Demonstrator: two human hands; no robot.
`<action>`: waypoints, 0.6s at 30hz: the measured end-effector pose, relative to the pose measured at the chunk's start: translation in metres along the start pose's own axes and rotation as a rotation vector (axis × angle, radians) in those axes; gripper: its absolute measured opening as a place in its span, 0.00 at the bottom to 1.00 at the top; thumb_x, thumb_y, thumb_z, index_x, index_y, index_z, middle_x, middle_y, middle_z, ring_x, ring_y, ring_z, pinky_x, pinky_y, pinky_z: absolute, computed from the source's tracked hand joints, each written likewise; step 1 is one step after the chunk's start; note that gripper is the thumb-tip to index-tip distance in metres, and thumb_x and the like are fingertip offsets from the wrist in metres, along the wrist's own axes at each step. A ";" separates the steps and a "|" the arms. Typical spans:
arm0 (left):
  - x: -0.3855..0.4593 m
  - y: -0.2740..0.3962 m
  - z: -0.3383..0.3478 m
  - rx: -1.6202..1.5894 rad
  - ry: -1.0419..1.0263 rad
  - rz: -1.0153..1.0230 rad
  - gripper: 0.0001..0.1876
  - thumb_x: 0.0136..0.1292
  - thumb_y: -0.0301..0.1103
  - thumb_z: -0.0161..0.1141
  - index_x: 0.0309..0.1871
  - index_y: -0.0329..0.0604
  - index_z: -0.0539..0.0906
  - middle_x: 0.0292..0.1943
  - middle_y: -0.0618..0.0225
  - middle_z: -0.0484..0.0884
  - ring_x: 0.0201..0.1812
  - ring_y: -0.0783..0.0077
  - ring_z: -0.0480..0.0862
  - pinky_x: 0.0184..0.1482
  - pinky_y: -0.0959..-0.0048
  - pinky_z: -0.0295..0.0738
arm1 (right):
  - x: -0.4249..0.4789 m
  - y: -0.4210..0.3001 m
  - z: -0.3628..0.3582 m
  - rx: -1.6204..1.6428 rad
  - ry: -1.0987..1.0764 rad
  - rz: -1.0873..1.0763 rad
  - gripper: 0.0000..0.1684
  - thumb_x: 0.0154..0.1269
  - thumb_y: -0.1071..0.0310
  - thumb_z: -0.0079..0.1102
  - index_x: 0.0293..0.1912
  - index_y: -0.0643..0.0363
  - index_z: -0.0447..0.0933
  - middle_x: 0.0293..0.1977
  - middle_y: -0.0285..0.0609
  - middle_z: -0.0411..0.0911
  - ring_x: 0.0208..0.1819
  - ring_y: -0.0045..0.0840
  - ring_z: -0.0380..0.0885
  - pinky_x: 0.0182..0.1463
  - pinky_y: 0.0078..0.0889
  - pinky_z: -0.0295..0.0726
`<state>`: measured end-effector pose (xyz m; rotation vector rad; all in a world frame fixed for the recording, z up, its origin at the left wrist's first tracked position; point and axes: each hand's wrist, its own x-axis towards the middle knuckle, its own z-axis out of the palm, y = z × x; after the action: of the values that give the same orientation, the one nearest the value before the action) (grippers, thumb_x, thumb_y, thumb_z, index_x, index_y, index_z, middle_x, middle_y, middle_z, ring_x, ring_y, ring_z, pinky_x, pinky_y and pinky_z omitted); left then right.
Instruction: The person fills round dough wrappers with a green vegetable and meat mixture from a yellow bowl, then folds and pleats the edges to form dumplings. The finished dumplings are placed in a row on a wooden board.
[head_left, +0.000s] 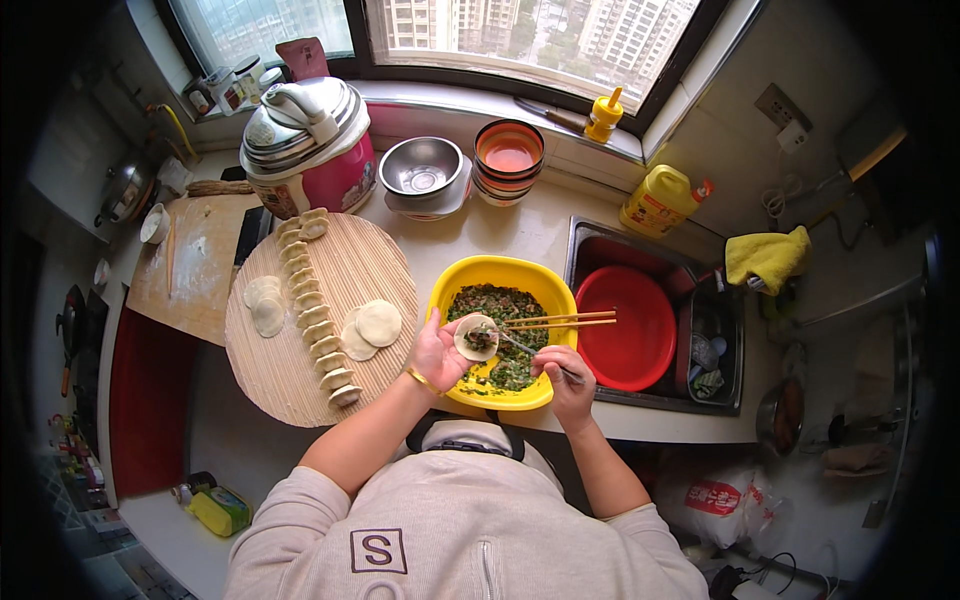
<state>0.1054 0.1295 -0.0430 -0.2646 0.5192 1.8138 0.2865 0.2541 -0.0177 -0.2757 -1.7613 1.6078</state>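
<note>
On the fingers of my left hand (437, 352) lies a round dumpling wrapper (463, 346), with green-flecked filling at its middle. My right hand (566, 382) grips a metal spoon (525, 346), whose tip touches that filling. Both hands are over a yellow basin (442, 289) of chopped greens-and-meat filling (499, 300). A pair of wooden chopsticks (577, 320) rests across the basin's right rim. To the left, a round slatted board (382, 255) carries a long row of folded dumplings (309, 301). Flat wrappers lie on both sides of the row, one stack (377, 324) being nearer my left hand.
A sink (574, 244) at the right holds a red basin (626, 330). Behind stand an electric pressure cooker (341, 169), a steel bowl (421, 166) and stacked bowls (508, 157). A floured wooden board (199, 259) is far left. A knife (559, 116) lies on the windowsill.
</note>
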 end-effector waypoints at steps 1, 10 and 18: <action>0.000 0.000 0.000 -0.003 0.007 0.000 0.39 0.73 0.59 0.24 0.63 0.25 0.64 0.58 0.43 0.73 0.61 0.48 0.73 0.66 0.51 0.65 | 0.000 -0.003 0.001 0.020 0.024 0.023 0.10 0.69 0.68 0.56 0.40 0.67 0.78 0.37 0.44 0.76 0.32 0.21 0.77 0.37 0.21 0.76; 0.005 -0.003 -0.011 -0.040 0.025 0.008 0.41 0.72 0.60 0.27 0.63 0.23 0.64 0.61 0.42 0.70 0.63 0.47 0.70 0.68 0.50 0.61 | -0.004 -0.004 -0.004 0.007 0.096 -0.019 0.12 0.70 0.66 0.54 0.39 0.68 0.77 0.34 0.43 0.76 0.30 0.21 0.75 0.37 0.20 0.75; 0.004 -0.003 -0.011 -0.055 0.065 -0.016 0.41 0.72 0.61 0.28 0.63 0.22 0.64 0.61 0.42 0.70 0.63 0.47 0.71 0.67 0.50 0.62 | -0.002 0.000 -0.013 0.059 0.024 0.036 0.11 0.70 0.67 0.54 0.38 0.67 0.77 0.35 0.43 0.76 0.31 0.21 0.75 0.37 0.20 0.75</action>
<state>0.1064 0.1290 -0.0550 -0.3650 0.5121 1.8107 0.2965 0.2632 -0.0196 -0.2993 -1.6974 1.6724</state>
